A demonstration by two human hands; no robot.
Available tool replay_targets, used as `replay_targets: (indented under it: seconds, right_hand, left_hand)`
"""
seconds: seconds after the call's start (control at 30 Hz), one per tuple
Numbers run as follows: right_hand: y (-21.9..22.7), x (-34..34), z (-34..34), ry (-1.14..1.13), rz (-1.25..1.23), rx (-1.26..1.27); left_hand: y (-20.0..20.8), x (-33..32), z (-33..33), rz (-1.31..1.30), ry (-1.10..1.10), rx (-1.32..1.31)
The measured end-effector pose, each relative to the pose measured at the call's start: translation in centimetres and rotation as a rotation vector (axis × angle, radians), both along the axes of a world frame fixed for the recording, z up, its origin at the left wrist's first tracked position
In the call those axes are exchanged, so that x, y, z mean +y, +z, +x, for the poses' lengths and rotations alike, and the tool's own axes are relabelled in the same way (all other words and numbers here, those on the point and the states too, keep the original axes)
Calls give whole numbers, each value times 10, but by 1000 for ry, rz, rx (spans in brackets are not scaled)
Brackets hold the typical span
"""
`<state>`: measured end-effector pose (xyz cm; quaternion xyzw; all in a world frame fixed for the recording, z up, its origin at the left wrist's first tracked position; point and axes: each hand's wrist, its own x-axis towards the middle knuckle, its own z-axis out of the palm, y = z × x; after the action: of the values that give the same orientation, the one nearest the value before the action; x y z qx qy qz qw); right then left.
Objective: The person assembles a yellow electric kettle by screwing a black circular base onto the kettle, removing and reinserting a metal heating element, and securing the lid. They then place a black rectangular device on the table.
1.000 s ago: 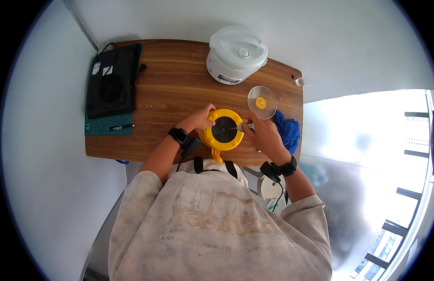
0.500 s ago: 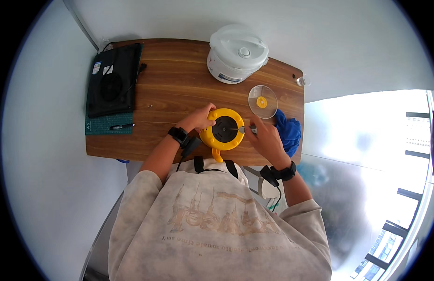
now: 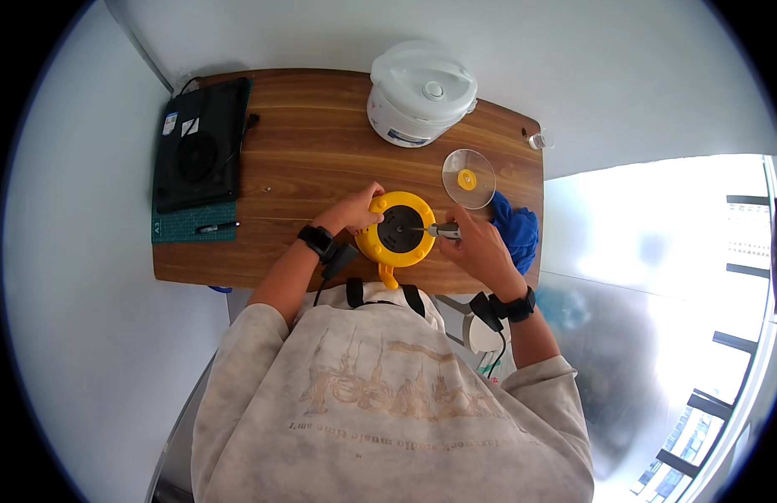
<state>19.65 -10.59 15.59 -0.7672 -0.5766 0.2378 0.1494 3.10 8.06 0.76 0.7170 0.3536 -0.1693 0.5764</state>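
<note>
A round yellow electric pot [image 3: 423, 250] with a black underside lies bottom up near the table's front edge, its yellow handle pointing toward me. My left hand [image 3: 357, 211] grips the pot's left rim, thumb on top and fingers around the side. In my right hand [image 3: 480, 245] is a screwdriver [image 3: 445, 230] with a grey handle. Its thin shaft reaches left across the rim, and the tip meets the middle of the black underside. My right fingers are closed around the handle, which is partly hidden by them.
A glass lid [image 3: 480, 186] with a yellow knob and a blue cloth [image 3: 514, 233] lie right of the pot. Farther back stands a white rice cooker [image 3: 413, 105]. At left, a black flat appliance [image 3: 225, 180] and a pen [image 3: 216, 227] rest on a green cutting mat [image 3: 174, 226].
My right hand has turned slightly around the screwdriver, and more of the handle shows. The left hand and the pot stay in place; the whole view has shifted a little.
</note>
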Motion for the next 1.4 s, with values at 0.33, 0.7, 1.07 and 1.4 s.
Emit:
replay_targets:
  seconds: [0.33, 0.7, 1.07, 1.4]
  right_hand:
    - [-3, -2, -3, -73, 56, -3]
    - [-3, -4, -5, -38, 35, -25]
    - [-8, -5, -3, -9, 82, -40]
    - [-3, -7, -8, 66, 29, -108]
  left_hand:
    - [2, 2, 0, -11, -10, 19]
    - [5, 1, -1, 0, -12, 17]
    - [3, -1, 0, 6, 2, 7]
    - [4, -1, 0, -15, -4, 25]
